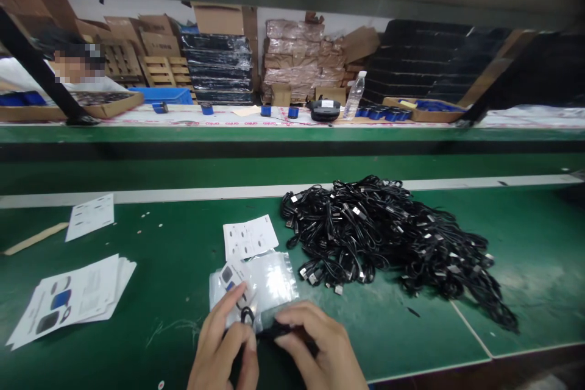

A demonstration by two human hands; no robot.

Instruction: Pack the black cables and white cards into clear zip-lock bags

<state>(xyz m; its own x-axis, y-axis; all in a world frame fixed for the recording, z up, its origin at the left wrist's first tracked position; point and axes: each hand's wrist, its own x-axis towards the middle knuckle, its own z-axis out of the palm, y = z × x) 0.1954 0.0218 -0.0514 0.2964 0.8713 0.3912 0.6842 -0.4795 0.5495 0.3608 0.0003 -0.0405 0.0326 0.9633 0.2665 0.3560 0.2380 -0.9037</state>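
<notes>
Right hand [322, 341] pinches black cable [271, 330]; I can't tell what left hand [223, 336] grips. Cable pile [379, 234] near, likely for reach.

Glossy clear plastic bags [281, 274]; smooth printed paper sheets [91, 283].

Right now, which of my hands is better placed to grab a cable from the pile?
Probably your right hand: it's nearer the cable pile than your left hand, though both are busy at the plastic bag.
</notes>
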